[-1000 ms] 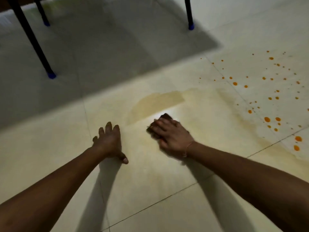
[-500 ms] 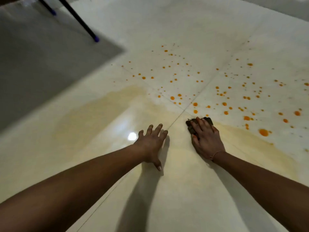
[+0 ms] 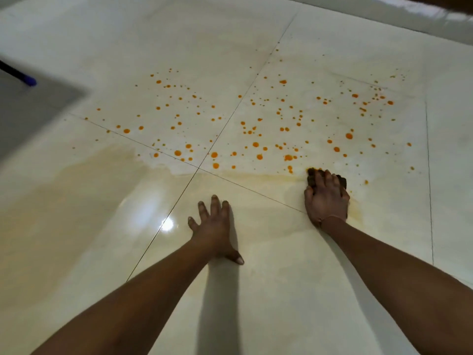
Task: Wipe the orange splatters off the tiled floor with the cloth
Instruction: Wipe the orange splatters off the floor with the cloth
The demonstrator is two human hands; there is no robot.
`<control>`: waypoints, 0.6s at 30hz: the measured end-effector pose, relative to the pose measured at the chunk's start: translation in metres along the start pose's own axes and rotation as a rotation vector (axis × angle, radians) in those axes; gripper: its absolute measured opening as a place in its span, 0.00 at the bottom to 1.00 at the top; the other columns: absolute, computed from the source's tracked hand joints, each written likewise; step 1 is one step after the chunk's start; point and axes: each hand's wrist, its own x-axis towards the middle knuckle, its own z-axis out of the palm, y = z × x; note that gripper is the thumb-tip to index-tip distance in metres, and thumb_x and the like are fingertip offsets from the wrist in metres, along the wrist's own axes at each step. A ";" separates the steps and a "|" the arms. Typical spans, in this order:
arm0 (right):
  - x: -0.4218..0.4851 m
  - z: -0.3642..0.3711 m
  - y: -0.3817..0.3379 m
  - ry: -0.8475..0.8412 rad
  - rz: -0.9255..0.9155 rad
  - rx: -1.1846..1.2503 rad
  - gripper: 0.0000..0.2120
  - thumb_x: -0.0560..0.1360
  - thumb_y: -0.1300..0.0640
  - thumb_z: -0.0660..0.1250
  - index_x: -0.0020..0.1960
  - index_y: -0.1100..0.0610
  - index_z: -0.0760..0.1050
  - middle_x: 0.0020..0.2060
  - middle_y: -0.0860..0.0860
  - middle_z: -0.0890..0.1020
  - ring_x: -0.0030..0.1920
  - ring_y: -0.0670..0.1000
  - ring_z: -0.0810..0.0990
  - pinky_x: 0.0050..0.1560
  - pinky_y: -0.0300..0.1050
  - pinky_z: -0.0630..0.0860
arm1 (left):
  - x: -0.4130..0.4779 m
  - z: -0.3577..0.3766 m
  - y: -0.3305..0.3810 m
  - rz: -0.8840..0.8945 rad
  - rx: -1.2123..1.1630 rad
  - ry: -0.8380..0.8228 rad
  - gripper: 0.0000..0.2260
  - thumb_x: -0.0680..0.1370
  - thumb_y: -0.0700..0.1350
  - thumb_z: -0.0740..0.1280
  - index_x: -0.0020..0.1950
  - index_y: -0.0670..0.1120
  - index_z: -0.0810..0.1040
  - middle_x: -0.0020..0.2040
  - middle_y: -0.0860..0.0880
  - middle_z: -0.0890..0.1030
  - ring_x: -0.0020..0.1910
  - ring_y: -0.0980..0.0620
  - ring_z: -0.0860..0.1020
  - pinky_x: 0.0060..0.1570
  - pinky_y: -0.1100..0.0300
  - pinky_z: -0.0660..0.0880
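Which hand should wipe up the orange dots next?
Probably the right hand: it presses the cloth right beside the nearest orange splatters. The left hand lies flat on bare tile, holding nothing.

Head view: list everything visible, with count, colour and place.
floor: one, glossy cream tiles, fills the view
splatters: many, orange, on the tiles beyond both hands
smear: one, pale yellowish film, left and along the near edge of the splatters
cloth: one, dark brown, at the near right edge of the splatters
leg: one, black with blue tip, far left
left hand: one, fingers spread, flat on the floor, centre
right hand: one, presses on the cloth
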 end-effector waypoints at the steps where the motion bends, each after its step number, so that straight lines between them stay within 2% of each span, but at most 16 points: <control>1: 0.007 -0.001 -0.008 -0.001 0.017 0.004 0.27 0.80 0.46 0.51 0.77 0.53 0.56 0.77 0.55 0.59 0.76 0.55 0.54 0.72 0.60 0.57 | 0.001 0.000 0.000 0.000 0.005 0.002 0.68 0.54 0.64 0.80 0.78 0.47 0.38 0.78 0.45 0.32 0.75 0.34 0.34 0.70 0.29 0.49; 3: 0.018 -0.002 -0.028 -0.016 -0.027 0.012 0.27 0.80 0.46 0.52 0.78 0.53 0.56 0.77 0.55 0.58 0.77 0.55 0.53 0.72 0.60 0.56 | 0.002 0.000 0.000 0.000 0.014 0.000 0.68 0.54 0.64 0.80 0.78 0.47 0.38 0.78 0.45 0.32 0.75 0.34 0.34 0.70 0.30 0.49; 7: 0.015 0.001 -0.059 -0.093 -0.305 -0.026 0.29 0.78 0.44 0.50 0.78 0.50 0.54 0.78 0.53 0.56 0.77 0.53 0.51 0.72 0.59 0.54 | 0.000 0.001 -0.003 0.012 -0.005 0.020 0.67 0.55 0.64 0.80 0.78 0.48 0.39 0.78 0.46 0.33 0.76 0.36 0.35 0.71 0.31 0.48; 12: -0.039 0.006 -0.033 -0.103 -0.630 -0.015 0.31 0.75 0.43 0.47 0.76 0.49 0.60 0.77 0.49 0.60 0.77 0.50 0.55 0.71 0.54 0.58 | -0.006 -0.002 -0.004 0.007 0.009 0.022 0.65 0.56 0.64 0.80 0.79 0.49 0.41 0.79 0.48 0.35 0.77 0.38 0.38 0.72 0.34 0.52; 14: -0.048 0.006 -0.018 -0.115 -0.670 0.040 0.30 0.75 0.45 0.48 0.75 0.50 0.64 0.76 0.49 0.63 0.76 0.50 0.58 0.69 0.53 0.59 | -0.008 -0.007 -0.008 0.027 0.002 -0.001 0.63 0.57 0.63 0.80 0.79 0.49 0.44 0.79 0.49 0.38 0.78 0.40 0.40 0.72 0.37 0.56; 16: -0.048 -0.002 -0.017 -0.117 -0.646 0.134 0.26 0.76 0.49 0.50 0.72 0.52 0.69 0.72 0.52 0.70 0.73 0.54 0.66 0.65 0.51 0.65 | -0.013 -0.016 -0.013 0.044 -0.074 -0.008 0.59 0.59 0.61 0.80 0.79 0.47 0.48 0.80 0.49 0.45 0.78 0.44 0.46 0.72 0.45 0.61; 18: -0.044 -0.016 -0.034 -0.150 -0.472 0.326 0.19 0.79 0.55 0.56 0.67 0.53 0.73 0.61 0.55 0.79 0.60 0.58 0.76 0.57 0.49 0.71 | -0.019 -0.028 -0.019 0.056 -0.181 0.011 0.54 0.63 0.59 0.79 0.79 0.45 0.53 0.79 0.47 0.54 0.77 0.46 0.55 0.71 0.55 0.62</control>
